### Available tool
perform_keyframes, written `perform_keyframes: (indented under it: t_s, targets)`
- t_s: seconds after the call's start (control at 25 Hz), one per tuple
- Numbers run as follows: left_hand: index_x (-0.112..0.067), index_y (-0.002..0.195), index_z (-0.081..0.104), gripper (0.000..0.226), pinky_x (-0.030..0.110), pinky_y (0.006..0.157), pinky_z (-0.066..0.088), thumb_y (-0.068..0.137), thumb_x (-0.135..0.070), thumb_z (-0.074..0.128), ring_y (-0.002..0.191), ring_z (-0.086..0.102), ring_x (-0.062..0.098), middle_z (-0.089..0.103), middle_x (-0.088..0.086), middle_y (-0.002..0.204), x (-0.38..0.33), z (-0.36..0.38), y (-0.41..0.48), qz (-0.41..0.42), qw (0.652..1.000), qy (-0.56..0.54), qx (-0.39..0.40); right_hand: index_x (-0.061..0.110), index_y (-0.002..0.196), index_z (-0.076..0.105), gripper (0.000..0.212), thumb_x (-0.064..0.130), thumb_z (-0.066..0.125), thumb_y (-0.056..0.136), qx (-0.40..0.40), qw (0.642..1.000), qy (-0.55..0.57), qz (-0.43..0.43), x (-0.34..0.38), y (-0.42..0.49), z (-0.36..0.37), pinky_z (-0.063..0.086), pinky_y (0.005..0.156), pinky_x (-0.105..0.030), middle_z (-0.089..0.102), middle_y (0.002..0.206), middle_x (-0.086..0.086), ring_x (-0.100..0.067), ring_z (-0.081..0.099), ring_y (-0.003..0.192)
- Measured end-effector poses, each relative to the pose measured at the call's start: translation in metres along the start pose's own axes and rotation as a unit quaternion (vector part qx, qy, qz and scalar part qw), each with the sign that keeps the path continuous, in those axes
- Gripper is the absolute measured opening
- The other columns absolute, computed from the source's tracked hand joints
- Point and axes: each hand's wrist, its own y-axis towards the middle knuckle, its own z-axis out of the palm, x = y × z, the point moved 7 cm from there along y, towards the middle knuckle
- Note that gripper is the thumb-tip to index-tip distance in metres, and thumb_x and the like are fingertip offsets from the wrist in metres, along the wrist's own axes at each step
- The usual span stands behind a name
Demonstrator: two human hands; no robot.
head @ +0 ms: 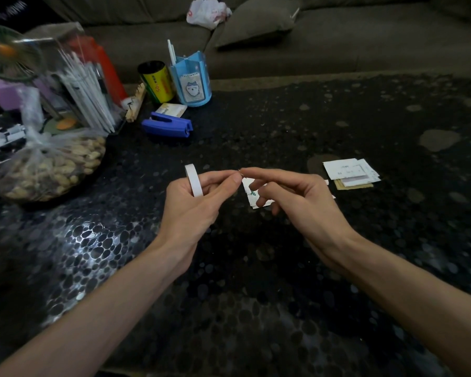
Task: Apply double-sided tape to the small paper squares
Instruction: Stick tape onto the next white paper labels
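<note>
Gripping the double-sided tape roll (193,180), the left hand (191,208) meets the right hand (299,205), whose fingers (259,173) pinch its end just above a paper square (247,186).

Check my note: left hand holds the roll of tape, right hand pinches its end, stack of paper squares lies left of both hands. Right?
No. The head view shows the stack of paper squares lying right of both hands, on the table. The left hand does hold the roll of tape, and the right hand pinches its end.

Two hands (191,205) (299,205), one tape roll (194,180), one stapler (167,125), two pen pots (158,84) (193,83), one peanut bag (52,170).
</note>
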Motion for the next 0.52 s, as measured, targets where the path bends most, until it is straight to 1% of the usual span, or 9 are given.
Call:
perform_keyframes:
  t_s: [0.12, 0.32, 0.44, 0.52]
  targets:
    - [-0.01, 0.111, 0.078, 0.02, 0.004, 0.05, 0.04, 0.094, -0.017, 0.07, 0.049, 0.058, -0.004, 0.063, -0.016, 0.055, 0.0004, -0.0004, 0.0002, 0.001, 1.0, -0.003, -0.002, 0.033, 0.11, 0.083, 0.033, 0.009, 0.065, 0.097, -0.002, 1.0, -0.001, 0.0, 0.0, 0.0002, 0.0001, 0.048, 0.067, -0.011, 0.078, 0.102, 0.006, -0.001, 0.067, 0.08]
    - [-0.007, 0.11, 0.078, 0.019, 0.003, 0.05, 0.038, 0.094, -0.015, 0.071, 0.046, 0.056, -0.003, 0.061, -0.017, 0.053, 0.0014, -0.0007, 0.0017, 0.006, 1.0, 0.0, -0.011, 0.027, 0.111, 0.083, 0.032, 0.005, 0.064, 0.097, -0.004, 1.0, 0.011, -0.007, 0.0005, 0.0, 0.0007, 0.048, 0.067, -0.011, 0.079, 0.1, 0.003, -0.002, 0.066, 0.078]
    - [-0.007, 0.109, 0.078, 0.018, 0.002, 0.05, 0.038, 0.094, -0.014, 0.071, 0.046, 0.056, -0.004, 0.062, -0.017, 0.053, 0.0008, -0.0005, 0.0014, 0.005, 1.0, 0.003, -0.011, 0.026, 0.112, 0.083, 0.03, 0.005, 0.067, 0.097, -0.002, 1.0, 0.01, -0.012, 0.0012, -0.0008, 0.0002, 0.048, 0.067, -0.01, 0.079, 0.096, 0.007, 0.0, 0.067, 0.077]
    - [-0.008, 0.109, 0.078, 0.017, 0.002, 0.05, 0.039, 0.094, -0.014, 0.071, 0.047, 0.057, -0.004, 0.062, -0.017, 0.054, 0.0008, -0.0005, 0.001, 0.006, 1.0, 0.005, -0.009, 0.026, 0.111, 0.083, 0.026, 0.008, 0.072, 0.096, 0.0, 1.0, 0.008, -0.019, 0.0016, -0.0011, 0.0002, 0.05, 0.069, -0.013, 0.079, 0.094, 0.007, -0.001, 0.067, 0.077]
